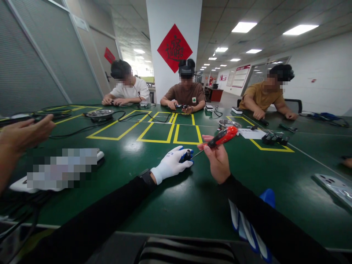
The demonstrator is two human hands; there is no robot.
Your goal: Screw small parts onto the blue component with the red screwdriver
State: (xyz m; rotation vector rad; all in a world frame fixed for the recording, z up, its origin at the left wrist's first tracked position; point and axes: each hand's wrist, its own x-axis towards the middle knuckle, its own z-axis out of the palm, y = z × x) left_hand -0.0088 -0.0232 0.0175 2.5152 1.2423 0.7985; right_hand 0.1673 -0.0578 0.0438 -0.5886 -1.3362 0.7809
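Clasping a small black part (188, 155) in the left grip (171, 163), a screwdriver (223, 136) in the right grip (219, 161). Brace firmly against the counter (176, 212), aligning the shaft (198, 154).

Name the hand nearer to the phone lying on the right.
Right. The right hand, holding the screwdriver, is left of the phone; the left hand, on the small black part, is farther left.

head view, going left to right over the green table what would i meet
partly blurred white object → gloved left hand → red-and-black screwdriver → cluster of small black parts → phone
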